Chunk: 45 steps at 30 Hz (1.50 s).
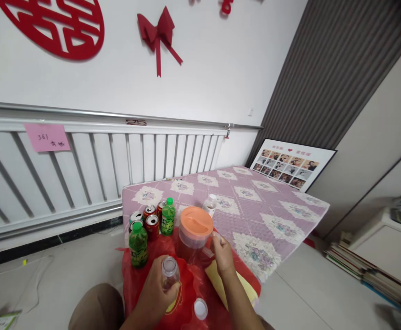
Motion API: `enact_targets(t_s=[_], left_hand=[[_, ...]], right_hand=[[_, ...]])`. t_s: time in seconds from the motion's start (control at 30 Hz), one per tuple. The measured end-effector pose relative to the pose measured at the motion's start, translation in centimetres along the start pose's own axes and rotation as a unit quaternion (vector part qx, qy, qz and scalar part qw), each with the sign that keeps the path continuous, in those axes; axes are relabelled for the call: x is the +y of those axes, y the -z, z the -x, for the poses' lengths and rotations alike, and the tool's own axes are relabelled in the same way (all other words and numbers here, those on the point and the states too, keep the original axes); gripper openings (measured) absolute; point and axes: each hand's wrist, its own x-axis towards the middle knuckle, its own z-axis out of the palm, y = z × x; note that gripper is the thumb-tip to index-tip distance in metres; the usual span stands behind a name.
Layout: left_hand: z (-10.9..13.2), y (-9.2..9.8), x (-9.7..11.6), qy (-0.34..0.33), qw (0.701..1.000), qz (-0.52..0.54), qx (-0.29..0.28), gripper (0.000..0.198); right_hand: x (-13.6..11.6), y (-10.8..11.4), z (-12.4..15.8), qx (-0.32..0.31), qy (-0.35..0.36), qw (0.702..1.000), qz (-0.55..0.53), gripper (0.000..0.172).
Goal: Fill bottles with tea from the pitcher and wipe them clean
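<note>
My left hand (pixel 157 293) is wrapped round a small clear bottle (pixel 169 270) with no cap, held upright over a red bag (pixel 186 298). Its white cap (pixel 200 308) lies on the red bag nearby. My right hand (pixel 222 254) grips the handle of a clear pitcher (pixel 193 240) with an orange lid (pixel 196 220), which stands on the table. Left of the pitcher stand two green bottles (pixel 138 243) (pixel 168 216) and several drink cans (pixel 151 219). A small clear bottle with a white cap (pixel 210 205) stands behind the pitcher.
The low table wears a purple flowered cloth (pixel 255 206). A white radiator (pixel 83 165) with a pink note (pixel 47 137) runs behind it. A framed photo collage (pixel 292 164) leans against the wall at right. Books (pixel 359 270) are stacked on the floor at right.
</note>
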Motion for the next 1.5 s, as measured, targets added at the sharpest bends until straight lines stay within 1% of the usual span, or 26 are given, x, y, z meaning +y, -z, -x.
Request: enact_targets(t_s=[0.1,0.3,0.5,0.7,0.83,0.97,1.1,1.2,1.27,1.37,1.5], left_hand=[[0.0,0.0,0.1,0.001,1.0,0.012,0.009,0.052],[0.2,-0.2,0.1,0.039,0.998,0.039,0.009,0.056],[0.0,-0.2,0.2,0.032,0.999,0.029,0.009,0.055],[0.1,-0.3,0.4,0.034,0.998,0.049,0.021,0.055],[0.1,-0.4,0.1,0.028,0.998,0.041,0.025,0.055],[0.0,-0.4,-0.5,0.021,0.999,0.037,0.01,0.055],[0.0,-0.7,-1.2,0.025,0.999,0.046,0.012,0.063],[0.1,-0.7,-1.2,0.034,0.998,0.045,0.019,0.069],[0.0,-0.4,-0.8,0.04,0.998,0.043,0.006,0.067],[-0.1,0.2,0.0,0.043,0.998,0.04,-0.029,0.063],[0.0,1.0,0.7,0.044,0.995,0.071,-0.051,0.072]], right_hand=[[-0.1,0.3,0.2,-0.002,-0.006,1.0,-0.015,0.05],[-0.2,0.1,0.3,-0.003,-0.009,1.0,-0.023,0.048],[0.0,-0.3,0.0,-0.006,-0.003,1.0,-0.012,0.046],[0.3,-0.2,-0.1,-0.014,0.005,1.0,-0.001,0.048],[0.5,-0.2,-0.2,-0.016,0.008,1.0,0.004,0.049],[0.9,-0.3,-0.4,-0.017,0.01,1.0,0.006,0.049],[1.2,-0.4,-0.6,-0.017,0.009,1.0,0.006,0.049],[1.3,-0.5,-0.6,-0.015,0.007,1.0,0.004,0.048],[1.3,-0.6,-0.6,-0.013,0.004,1.0,0.003,0.048],[1.3,-0.6,-0.5,-0.01,-0.002,1.0,0.003,0.048],[1.1,-0.6,-0.3,-0.009,-0.008,1.0,0.002,0.049]])
